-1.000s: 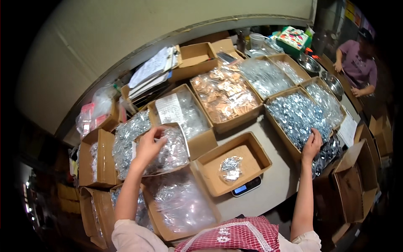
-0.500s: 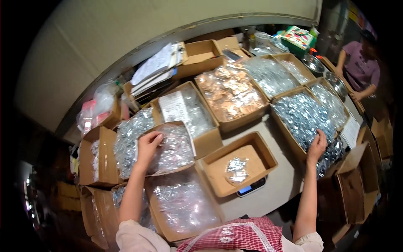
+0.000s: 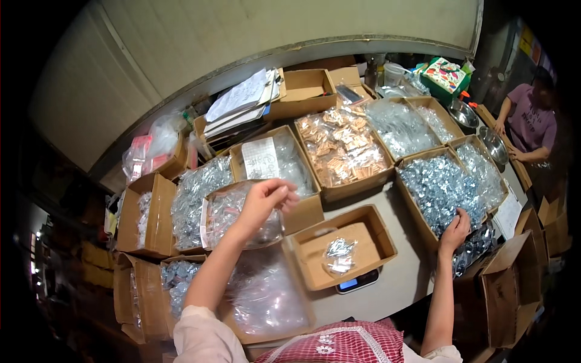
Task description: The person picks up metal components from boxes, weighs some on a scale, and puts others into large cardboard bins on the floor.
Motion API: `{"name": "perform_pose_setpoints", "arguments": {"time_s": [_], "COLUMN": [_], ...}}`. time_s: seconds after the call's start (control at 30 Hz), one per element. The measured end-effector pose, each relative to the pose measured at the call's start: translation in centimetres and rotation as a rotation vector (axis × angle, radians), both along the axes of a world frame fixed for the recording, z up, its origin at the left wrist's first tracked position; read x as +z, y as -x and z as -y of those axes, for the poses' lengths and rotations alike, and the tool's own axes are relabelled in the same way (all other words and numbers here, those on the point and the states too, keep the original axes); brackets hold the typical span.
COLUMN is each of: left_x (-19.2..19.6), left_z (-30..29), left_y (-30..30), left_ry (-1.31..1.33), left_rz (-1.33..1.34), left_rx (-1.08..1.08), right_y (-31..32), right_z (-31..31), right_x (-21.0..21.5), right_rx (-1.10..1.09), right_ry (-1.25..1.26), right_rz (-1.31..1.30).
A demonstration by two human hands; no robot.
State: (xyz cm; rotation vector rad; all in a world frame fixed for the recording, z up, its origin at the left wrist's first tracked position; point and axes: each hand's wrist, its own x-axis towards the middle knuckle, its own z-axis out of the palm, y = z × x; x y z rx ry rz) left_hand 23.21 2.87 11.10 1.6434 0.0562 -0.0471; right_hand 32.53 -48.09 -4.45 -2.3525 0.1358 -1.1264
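Observation:
My left hand (image 3: 270,204) is raised above a carton of clear plastic bags (image 3: 225,213). Its fingers are bent and smeared by motion, so whether they hold anything cannot be told. At the near right edge of a carton heaped with small bluish-silver metal parts (image 3: 437,184), my right hand (image 3: 454,233) has its fingers curled in against the pile. What lies under those fingertips is hidden. Between my hands, a shallow cardboard box (image 3: 382,241) sits tilted on a small digital scale (image 3: 358,282). Inside it is a clear bag of shiny metal parts (image 3: 340,255).
A carton of bagged copper-coloured parts (image 3: 342,148) stands beyond the shallow box. Papers on clipboards (image 3: 237,100) lie at the back left. Open cartons (image 3: 511,290) crowd the right side. Another person (image 3: 532,124) sits at the far right near metal bowls (image 3: 493,145).
My left hand has lifted from the carton of clear bags and moved right. My right hand stays at the metal parts, its fingers more curled. The view has shifted slightly.

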Motion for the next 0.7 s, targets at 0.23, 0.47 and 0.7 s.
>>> {"name": "perform_pose_setpoints", "arguments": {"time_s": [0.23,0.47,0.7], "left_x": [-8.4,-10.3,-4.7], "left_z": [0.7,-2.3,-2.1], "left_y": [-14.3,-16.3,-12.3], "left_ry": [-1.550,-1.795,-1.479], "left_rz": [-0.085,-0.216,-0.171], "left_rx": [-0.084,0.037,0.396], "right_y": [1.8,-0.6,-12.2], "right_z": [0.0,8.3,3.3], "right_x": [1.5,10.5,19.0], "right_rx": [0.085,0.567,0.975], "right_ry": [-0.093,-0.331,-0.218], "right_rz": [-0.086,-0.644,-0.410]}}
